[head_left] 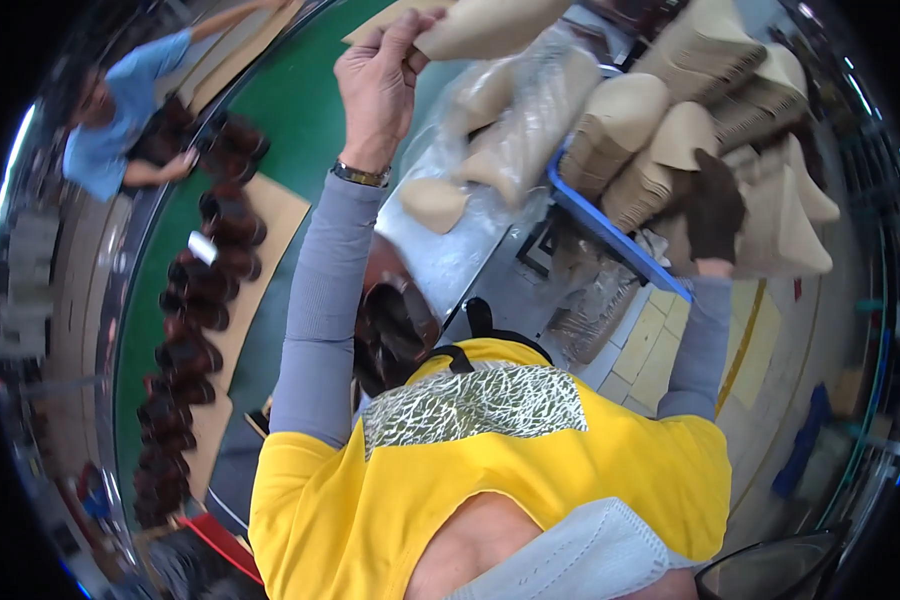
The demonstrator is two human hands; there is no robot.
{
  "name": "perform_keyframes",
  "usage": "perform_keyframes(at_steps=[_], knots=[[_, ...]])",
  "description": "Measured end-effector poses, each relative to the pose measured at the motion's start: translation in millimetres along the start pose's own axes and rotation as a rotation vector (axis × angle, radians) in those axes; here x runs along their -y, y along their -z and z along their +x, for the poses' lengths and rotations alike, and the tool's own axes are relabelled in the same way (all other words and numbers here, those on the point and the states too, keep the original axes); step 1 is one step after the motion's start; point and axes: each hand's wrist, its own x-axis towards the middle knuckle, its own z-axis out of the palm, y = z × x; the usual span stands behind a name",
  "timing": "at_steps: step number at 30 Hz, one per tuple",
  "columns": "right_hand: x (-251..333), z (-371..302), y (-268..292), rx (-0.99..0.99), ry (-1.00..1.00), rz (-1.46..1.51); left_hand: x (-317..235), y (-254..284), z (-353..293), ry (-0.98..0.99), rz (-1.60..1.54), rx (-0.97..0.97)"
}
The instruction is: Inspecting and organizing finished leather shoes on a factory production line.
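Left hand [378,95] is up, fingers [400,38] pinching a curved beige piece [490,27], while the gloved right hand [715,212], grip impossible to tell, meets stacked pieces [684,133] a hasty tug could topple.

I'm seeing plain tan on the held piece [495,25] and the stacked pieces [618,105], dark brown on the gloved right hand [715,212], blue on the crate [615,238]. The yellow shirt [310,510] is carrying a white-and-dark crackle-patterned panel [480,408], with plain grey sleeves [320,300]. Shoes [208,285] are showing dark reddish brown, the tabletop [290,90] green, a co-worker's shirt [100,165] light blue.
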Motion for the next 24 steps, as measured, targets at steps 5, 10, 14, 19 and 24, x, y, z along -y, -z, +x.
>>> perform_keyframes(at_steps=[5, 10, 14, 19, 24], knots=[[120.6, 51.8, 40.3, -0.123, 0.193, 0.506, -64.4, 69.6, -48.6, -0.027, -0.088, -0.253], [245.6, 64.8, -84.8, 0.357, 0.302, 1.016, -106.4, 145.4, -126.7, -0.119, -0.084, -0.225], [323.2, 54.8, -171.0, 0.379, 0.443, 0.822, -153.0, 161.7, -203.6, -0.200, -0.077, -0.343], [387.7, 55.5, -179.1, 0.816, 0.774, 0.266, -172.9, 170.3, -311.7, -0.236, -0.101, -0.491], [474.7, 52.8, -34.0, 0.991, 0.695, 1.427, -169.8, 144.7, -366.6, -0.148, -0.160, -0.573]])
